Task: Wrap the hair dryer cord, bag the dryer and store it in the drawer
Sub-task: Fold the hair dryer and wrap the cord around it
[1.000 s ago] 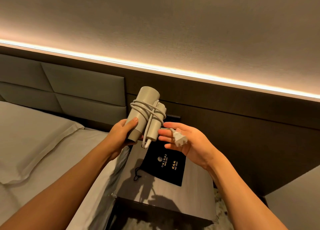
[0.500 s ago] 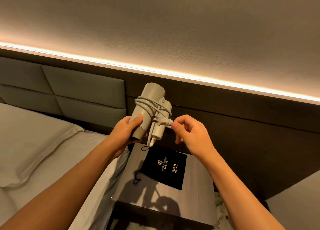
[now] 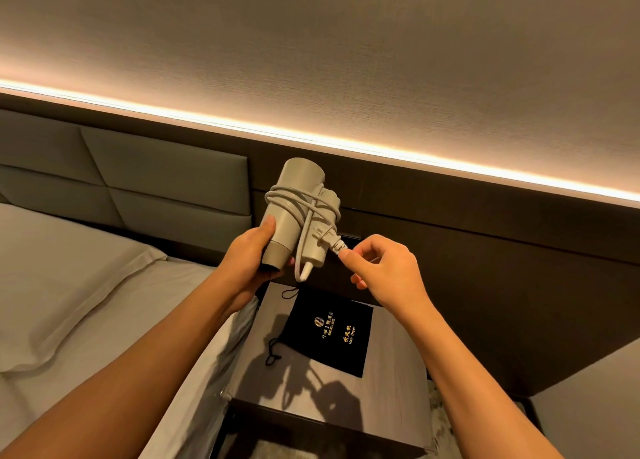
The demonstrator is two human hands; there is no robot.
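A beige hair dryer (image 3: 294,195) is held up in the air above the nightstand, its handle folded against the barrel. My left hand (image 3: 251,258) grips the lower end of the barrel. The cord (image 3: 304,206) is wound several times around barrel and handle. My right hand (image 3: 384,268) pinches the plug (image 3: 329,242) between thumb and forefinger, right beside the folded handle. A black drawstring bag (image 3: 329,334) with gold lettering lies flat on the nightstand below. No drawer front shows clearly.
The grey wood nightstand (image 3: 391,393) stands below my hands, against a dark wall panel (image 3: 485,268). A bed with white sheets (image 3: 104,303) and a padded headboard (image 3: 156,178) lies to the left. A lit strip runs along the wall.
The plug lay loose in my open right palm; now the fingers pinch it against the wound cord at the dryer's handle. The dryer has risen slightly.
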